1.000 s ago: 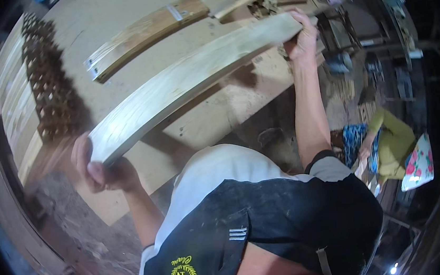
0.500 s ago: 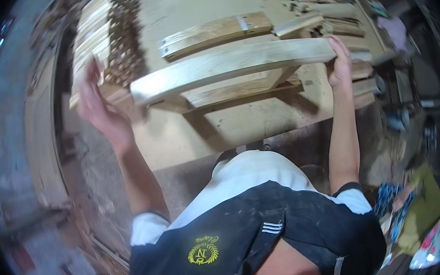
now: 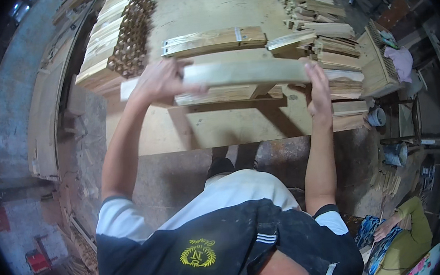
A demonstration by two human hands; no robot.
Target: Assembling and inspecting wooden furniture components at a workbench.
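A pale, planed wooden board (image 3: pixel 245 73) lies crosswise in front of me, raised above the workbench on short wooden pieces. My left hand (image 3: pixel 159 82) reaches over its left part, thumb along the near edge and fingers toward the far edge, closed on it. At the board's right end, my right hand (image 3: pixel 319 85) holds on with its fingertips on the corner; its palm faces inward. Below and behind the board, another wooden strip (image 3: pixel 226 94) shows partly. Beyond it lies a bundle of slats (image 3: pixel 211 42) with a light band around it.
The plywood workbench (image 3: pixel 219 129) carries a tall stack of wooden pieces (image 3: pixel 110 39) at the left and a long row of slats (image 3: pixel 336 47) along the right. Right of the bench stand a slatted crate (image 3: pixel 377 64) and buckets (image 3: pixel 395 155). Another person's hand (image 3: pixel 387 227) is at lower right.
My left hand has come from the open air beside the board onto its left part. The board has levelled and shifted slightly left and nearer, my right hand staying at its end.
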